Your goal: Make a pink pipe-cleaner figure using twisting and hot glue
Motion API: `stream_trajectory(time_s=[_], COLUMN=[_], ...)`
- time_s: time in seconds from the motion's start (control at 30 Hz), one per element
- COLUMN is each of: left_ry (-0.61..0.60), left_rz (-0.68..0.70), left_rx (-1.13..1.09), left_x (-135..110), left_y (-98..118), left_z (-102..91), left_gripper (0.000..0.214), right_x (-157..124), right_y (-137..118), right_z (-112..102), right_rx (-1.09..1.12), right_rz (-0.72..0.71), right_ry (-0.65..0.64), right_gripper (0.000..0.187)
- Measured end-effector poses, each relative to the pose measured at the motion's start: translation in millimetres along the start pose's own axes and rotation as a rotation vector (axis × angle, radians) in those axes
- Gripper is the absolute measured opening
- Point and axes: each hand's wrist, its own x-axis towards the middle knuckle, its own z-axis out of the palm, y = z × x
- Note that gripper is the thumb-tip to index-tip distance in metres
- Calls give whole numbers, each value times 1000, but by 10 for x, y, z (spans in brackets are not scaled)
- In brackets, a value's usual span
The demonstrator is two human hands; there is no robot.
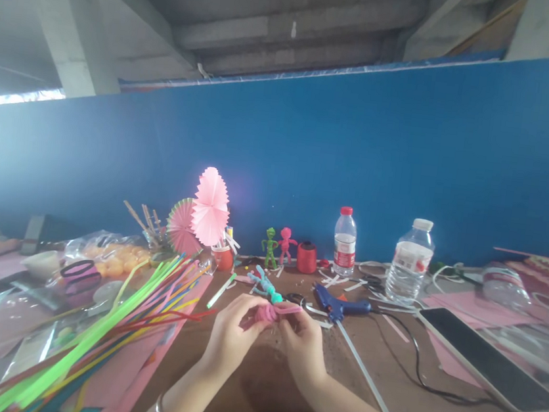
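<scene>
My left hand (233, 330) and my right hand (302, 341) meet over the brown table (273, 391), both pinching a small pink pipe-cleaner piece (273, 312) between their fingertips. A pink strand of it sticks out to the right over my right hand. Just behind it lies a teal pipe-cleaner figure (265, 286). A bundle of long coloured pipe cleaners (117, 320), mostly green, lies to the left of my left hand.
A blue glue gun (337, 304) with a black cord lies right of my hands. Two water bottles (345, 242) (410, 260), a red thread spool (306, 257), green and pink figures (277, 246), pink paper fans (209, 206) stand by the blue wall. A dark tablet (485, 359) lies right.
</scene>
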Motion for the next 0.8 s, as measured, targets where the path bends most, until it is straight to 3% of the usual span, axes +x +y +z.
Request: stream_trajectory(time_s=[0.4,0.8], left_ry=[50,55], left_rz=[14,-56], left_rx=[57,80], left_x=[-31,-57], left_y=[-92,-82], left_z=[14,24], left_gripper=[22,20], right_x=[44,25], right_y=[-45,-22], right_z=[-14,4], right_rx=[-28,-42], right_rz=[27,26], right_ry=[-85,-180], right_gripper=[19,27])
